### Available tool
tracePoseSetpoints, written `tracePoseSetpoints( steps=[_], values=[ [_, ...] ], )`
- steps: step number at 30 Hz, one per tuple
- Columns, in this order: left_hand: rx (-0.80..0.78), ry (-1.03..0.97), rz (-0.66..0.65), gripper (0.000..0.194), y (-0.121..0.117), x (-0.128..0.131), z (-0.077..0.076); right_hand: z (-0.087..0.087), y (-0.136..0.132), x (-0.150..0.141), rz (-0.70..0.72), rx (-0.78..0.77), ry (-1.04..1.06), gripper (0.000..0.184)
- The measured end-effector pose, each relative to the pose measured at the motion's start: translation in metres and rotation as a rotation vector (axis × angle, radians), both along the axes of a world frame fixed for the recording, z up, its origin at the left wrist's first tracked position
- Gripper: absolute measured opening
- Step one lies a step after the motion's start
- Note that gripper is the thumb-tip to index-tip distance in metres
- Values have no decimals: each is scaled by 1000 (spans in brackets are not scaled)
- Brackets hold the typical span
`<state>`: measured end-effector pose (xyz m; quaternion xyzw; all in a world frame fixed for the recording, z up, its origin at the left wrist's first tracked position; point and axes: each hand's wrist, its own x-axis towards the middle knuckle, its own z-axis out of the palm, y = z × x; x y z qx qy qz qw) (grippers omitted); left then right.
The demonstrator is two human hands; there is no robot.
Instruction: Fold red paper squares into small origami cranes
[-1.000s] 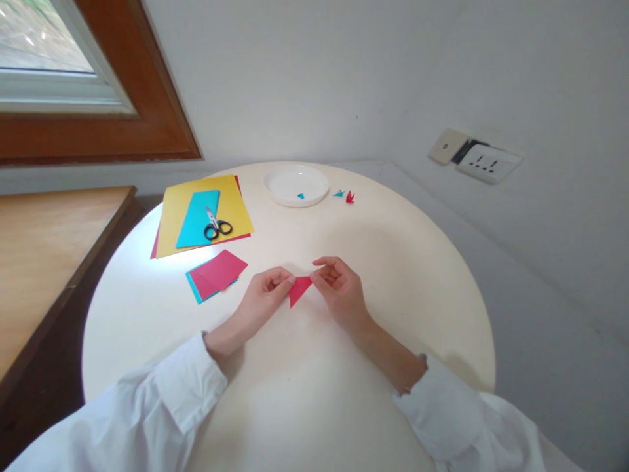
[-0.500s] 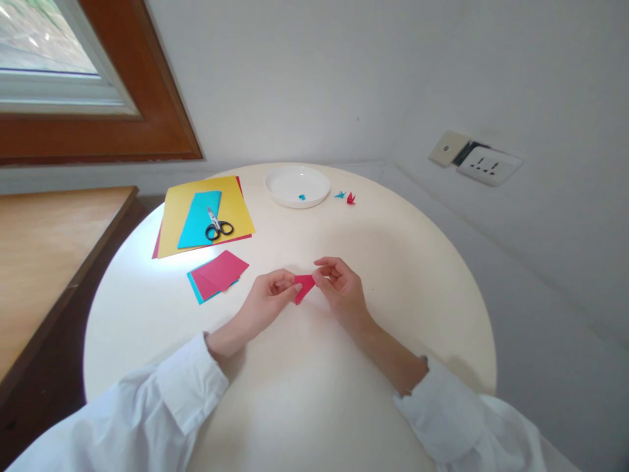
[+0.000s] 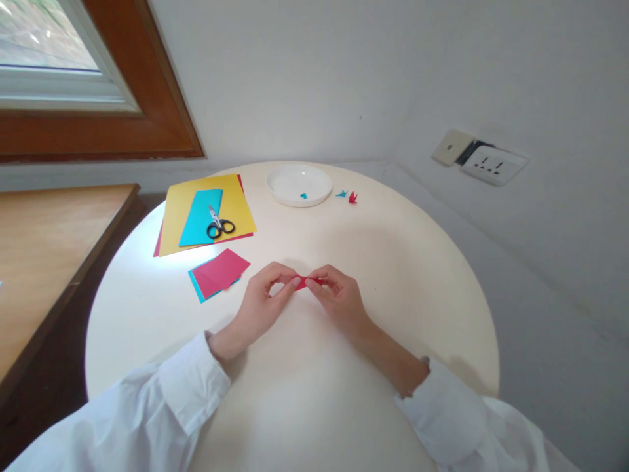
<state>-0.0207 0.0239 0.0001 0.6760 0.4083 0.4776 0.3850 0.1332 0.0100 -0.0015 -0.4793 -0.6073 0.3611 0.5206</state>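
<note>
A small piece of red paper (image 3: 305,282) is pinched between both hands just above the round cream table (image 3: 393,275). My left hand (image 3: 263,298) grips its left end with thumb and fingers closed. My right hand (image 3: 334,295) pinches the right end. Only a thin red strip shows between the fingertips; the rest is hidden by the fingers.
Left of the hands lie red and blue paper squares (image 3: 219,273). Further back, scissors (image 3: 219,225) rest on a blue sheet (image 3: 196,219) over yellow paper (image 3: 236,203). A white dish (image 3: 299,184) holds a blue scrap; tiny blue (image 3: 341,193) and red (image 3: 352,196) folded figures sit beside it. A wooden desk (image 3: 44,249) stands left.
The red triangle that hung between the fingers has been folded or flattened into a thin strip. Both hands have drawn closer together and lowered slightly.
</note>
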Motion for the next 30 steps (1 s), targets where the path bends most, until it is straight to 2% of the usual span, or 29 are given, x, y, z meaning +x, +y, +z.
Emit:
tracePoseSetpoints(
  steps=[9, 30],
  values=[
    [-16, 3, 12, 14, -1, 0, 3, 2, -1, 0, -5, 52, -44, 9],
    [-40, -5, 19, 14, -2, 0, 3, 3, -2, 0, -31, 22, -55, 12]
  ],
)
